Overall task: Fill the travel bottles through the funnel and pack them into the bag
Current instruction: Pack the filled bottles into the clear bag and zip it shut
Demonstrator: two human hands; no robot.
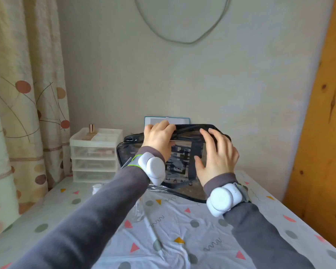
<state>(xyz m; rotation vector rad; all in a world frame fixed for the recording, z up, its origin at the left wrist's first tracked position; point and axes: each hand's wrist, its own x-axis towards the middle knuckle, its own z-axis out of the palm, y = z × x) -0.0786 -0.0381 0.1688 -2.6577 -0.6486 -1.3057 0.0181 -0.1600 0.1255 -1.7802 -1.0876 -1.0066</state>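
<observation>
**Both hands on the clear bag, far end of the table**

We note the bag [182, 156] standing upright on the table [173, 230], toward its far end and close to the wall. It is clear plastic with black trim and a dark strap down its front. The printed lettering showing through the plastic is too blurred for us to read.

The left hand [157, 138] is at the bag's top left. Its fingers [163, 125] are curled over the black top edge and clamped on it. The right hand [215, 158] lies against the upper right of the bag. Its fingers [211, 134] are fairly straight and spread apart, the tips resting on the top edge. The thumb is set apart from them, against the clear front. We cannot tell whether the zip along the top is open or closed.

Each wrist carries a white band-mounted device over a grey sleeve, left [154, 167] and right [223, 200].

Left of the bag, just beside it, stands a white drawer unit [94, 158]. A rose-gold capped bottle [91, 129] stands on top of it. Behind the bag a teal-edged card [168, 120] leans at the wall.

Near the left forearm we see a small white piece [97, 188] and something of clear plastic [138, 210] on the patterned cloth, both too indistinct to name.

A curtain [17, 94] hangs at the left and a wooden board [322, 133] stands at the right.
</observation>
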